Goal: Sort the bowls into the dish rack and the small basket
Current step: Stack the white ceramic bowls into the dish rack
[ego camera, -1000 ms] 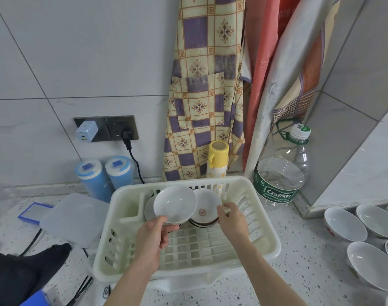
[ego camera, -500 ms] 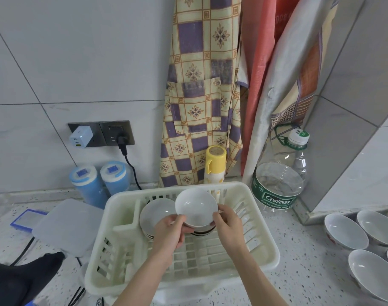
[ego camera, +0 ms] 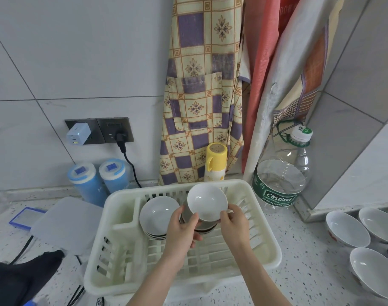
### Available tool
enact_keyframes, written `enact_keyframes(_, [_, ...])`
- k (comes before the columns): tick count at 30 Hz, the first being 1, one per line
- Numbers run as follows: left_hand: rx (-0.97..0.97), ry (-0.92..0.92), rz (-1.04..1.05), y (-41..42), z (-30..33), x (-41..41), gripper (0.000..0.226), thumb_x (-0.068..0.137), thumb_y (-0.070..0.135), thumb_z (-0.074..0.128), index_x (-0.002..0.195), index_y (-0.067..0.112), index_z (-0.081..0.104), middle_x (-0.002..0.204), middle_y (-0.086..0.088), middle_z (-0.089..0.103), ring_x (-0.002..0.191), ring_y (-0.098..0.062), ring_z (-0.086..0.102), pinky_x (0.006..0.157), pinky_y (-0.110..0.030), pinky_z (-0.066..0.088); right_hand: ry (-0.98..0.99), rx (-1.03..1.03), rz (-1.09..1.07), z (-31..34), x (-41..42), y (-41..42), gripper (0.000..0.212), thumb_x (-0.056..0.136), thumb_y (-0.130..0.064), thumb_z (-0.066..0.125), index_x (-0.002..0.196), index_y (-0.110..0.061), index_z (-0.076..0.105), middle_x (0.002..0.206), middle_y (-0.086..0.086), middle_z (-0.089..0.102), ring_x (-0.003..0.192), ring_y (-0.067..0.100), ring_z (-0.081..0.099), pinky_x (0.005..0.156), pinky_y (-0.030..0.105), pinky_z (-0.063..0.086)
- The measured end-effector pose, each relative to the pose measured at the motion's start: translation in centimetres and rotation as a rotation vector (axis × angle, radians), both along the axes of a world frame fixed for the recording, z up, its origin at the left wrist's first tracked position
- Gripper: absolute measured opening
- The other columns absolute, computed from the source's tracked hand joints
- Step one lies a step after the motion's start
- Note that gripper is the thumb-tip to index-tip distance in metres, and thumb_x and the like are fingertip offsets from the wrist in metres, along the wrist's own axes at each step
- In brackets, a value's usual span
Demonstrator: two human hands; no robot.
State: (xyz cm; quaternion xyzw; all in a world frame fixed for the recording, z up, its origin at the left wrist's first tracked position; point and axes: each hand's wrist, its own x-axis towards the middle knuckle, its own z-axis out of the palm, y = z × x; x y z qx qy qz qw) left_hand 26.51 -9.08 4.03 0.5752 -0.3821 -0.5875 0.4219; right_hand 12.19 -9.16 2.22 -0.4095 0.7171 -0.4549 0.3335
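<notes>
Speckled terrazzo counter point(ego camera: 299, 250) against a grey tiled wall, seen from the head view. Fingers point(ego camera: 227, 214) of the right hand point(ego camera: 236, 226) are curling on the near right rim of a small white ceramic bowl point(ego camera: 207, 202), while the left hand point(ego camera: 180, 230) is pinching its near left rim; the bowl is tilting toward the camera, directly above a stack of dark-rimmed bowls point(ego camera: 205, 226) in the rear of the cream slotted plastic dish rack point(ego camera: 182, 261). To the left, a second stack of white bowls point(ego camera: 158, 215) is leaning upright in the rack.

Progress, as judged: sorting is under way, with two stacks racked and the held bowl apparently joining the right-hand one. Unsorted white bowls point(ego camera: 347, 228) are waiting on the counter at the right edge. No small basket is showing, so that half of the task cannot be assessed.

Counts: one bowl in hand; two stacks in the rack, their depth unclear; three bowls showing plainly at the right, with parts of others cut off by the frame edge. Behind the rack are standing two blue lidded canisters point(ego camera: 98, 182), one yellow capped bottle point(ego camera: 215, 162) and one large clear water jug point(ego camera: 283, 171).
</notes>
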Motion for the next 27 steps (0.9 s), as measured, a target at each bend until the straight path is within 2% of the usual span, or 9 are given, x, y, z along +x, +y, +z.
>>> enact_keyframes(2, [0.009, -0.039, -0.021, 0.3, -0.1, 0.1, 0.036, 0.094, 0.023, 0.061, 0.126, 0.03, 0.046, 0.091, -0.004, 0.076, 0.049, -0.012, 0.062, 0.039, -0.022, 0.039, 0.008, 0.023, 0.011, -0.1, 0.0, -0.1, 0.03, 0.09, -0.016, 0.051, 0.118, -0.017, 0.06, 0.074, 0.001, 0.071, 0.076, 0.015, 0.066, 0.059, 0.027, 0.048])
enact_keyframes(4, [0.018, -0.106, -0.032, 0.6, -0.5, 0.4, 0.019, 0.095, 0.02, 0.056, 0.114, 0.019, 0.057, 0.088, -0.004, 0.076, 0.044, -0.013, 0.057, 0.038, -0.022, 0.036, 0.017, 0.039, 0.021, -0.2, 0.0, -0.1, 0.029, 0.09, -0.017, 0.051, 0.118, -0.017, 0.06, 0.074, -0.004, 0.071, 0.076, 0.011, 0.065, 0.058, 0.025, 0.044])
enact_keyframes(6, [0.032, -0.177, -0.053, 0.9, -0.9, 0.8, 0.017, 0.093, 0.018, 0.052, 0.103, 0.013, 0.065, 0.084, -0.006, 0.076, 0.039, -0.013, 0.051, 0.037, -0.02, 0.031, 0.028, 0.044, 0.029, -0.1, 0.0, -0.1, 0.029, 0.089, -0.017, 0.052, 0.117, -0.018, 0.06, 0.073, -0.007, 0.07, 0.076, 0.008, 0.064, 0.057, 0.023, 0.041])
enact_keyframes(8, [0.088, -0.227, -0.085, 1.0, -1.1, 1.2, 0.018, 0.092, 0.019, 0.053, 0.093, 0.007, 0.065, 0.084, -0.01, 0.076, 0.036, -0.012, 0.048, 0.036, -0.018, 0.028, 0.05, 0.055, 0.045, -0.1, 0.1, -0.1, 0.029, 0.089, -0.017, 0.052, 0.117, -0.018, 0.061, 0.072, -0.008, 0.07, 0.074, 0.006, 0.062, 0.056, 0.022, 0.041])
enact_keyframes(12, [0.212, -0.204, -0.109, 0.8, -1.2, 1.6, 0.023, 0.093, 0.031, 0.059, 0.098, 0.008, 0.062, 0.084, -0.012, 0.076, 0.035, -0.011, 0.049, 0.035, -0.018, 0.028, 0.131, 0.08, 0.071, -0.1, 0.3, 0.0, 0.032, 0.09, -0.018, 0.052, 0.12, -0.016, 0.061, 0.071, -0.01, 0.066, 0.069, 0.006, 0.06, 0.055, 0.02, 0.04])
enact_keyframes(16, [0.242, -0.175, -0.079, 0.4, -1.3, 1.2, 0.032, 0.094, 0.041, 0.06, 0.096, 0.009, 0.059, 0.089, -0.015, 0.075, 0.041, -0.014, 0.058, 0.034, -0.019, 0.032, 0.158, 0.106, 0.099, -0.1, 0.4, 0.0, 0.031, 0.091, -0.019, 0.05, 0.121, -0.017, 0.059, 0.065, -0.003, 0.067, 0.062, 0.016, 0.063, 0.052, 0.026, 0.042])
enact_keyframes(22, [0.219, -0.093, -0.056, 0.2, -1.3, 0.4, 0.019, 0.099, 0.029, 0.053, 0.094, 0.012, 0.058, 0.095, -0.016, 0.071, 0.041, -0.013, 0.058, 0.036, -0.02, 0.033, 0.17, 0.138, 0.061, 0.2, 0.4, 0.1, 0.032, 0.089, -0.024, 0.052, 0.12, -0.02, 0.059, 0.065, -0.008, 0.065, 0.061, 0.005, 0.058, 0.05, 0.022, 0.038])
enact_keyframes(24, [0.206, -0.081, -0.06, 0.1, -1.3, 0.4, 0.016, 0.1, 0.026, 0.052, 0.094, 0.012, 0.059, 0.093, -0.014, 0.07, 0.04, -0.011, 0.059, 0.036, -0.02, 0.034, 0.165, 0.17, 0.061, 0.2, 0.4, 0.1, 0.034, 0.089, -0.028, 0.051, 0.122, -0.022, 0.057, 0.07, -0.01, 0.065, 0.066, 0.008, 0.059, 0.054, 0.024, 0.039])
enact_keyframes(27, [0.212, -0.074, -0.054, 0.0, -1.4, 0.5, 0.016, 0.1, 0.026, 0.051, 0.098, 0.013, 0.061, 0.093, -0.013, 0.07, 0.043, -0.012, 0.062, 0.037, -0.02, 0.035, 0.149, 0.27, 0.081, 0.2, 0.4, 0.0, 0.042, 0.09, -0.038, 0.047, 0.128, -0.021, 0.054, 0.098, -0.005, 0.068, 0.093, 0.02, 0.062, 0.075, 0.031, 0.044])
